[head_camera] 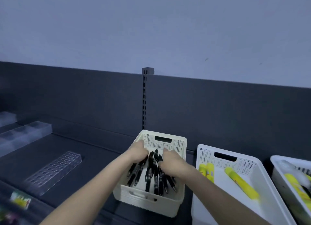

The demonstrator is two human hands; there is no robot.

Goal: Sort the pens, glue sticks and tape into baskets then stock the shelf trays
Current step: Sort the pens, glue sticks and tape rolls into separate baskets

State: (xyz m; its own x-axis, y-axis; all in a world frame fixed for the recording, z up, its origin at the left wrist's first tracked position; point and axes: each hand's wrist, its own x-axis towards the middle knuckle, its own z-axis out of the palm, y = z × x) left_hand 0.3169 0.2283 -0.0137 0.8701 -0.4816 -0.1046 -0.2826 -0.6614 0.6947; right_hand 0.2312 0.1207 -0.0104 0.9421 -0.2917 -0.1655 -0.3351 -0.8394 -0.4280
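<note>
Both hands reach into a cream basket that sits on the dark shelf, against its back panel. The left hand lies knuckles-up over the far left part of a heap of black pens, and the right hand lies over the heap's right side, the two hands near each other with pen tops showing between them. The fingers of both bend down among the pens (their tips are hidden, so I cannot tell whether they close round any). Just to the right stands a white basket holding yellow glue sticks, and a third basket is cut off at the frame's right edge. On the shelf to the left lies a clear holed pen tray
</note>
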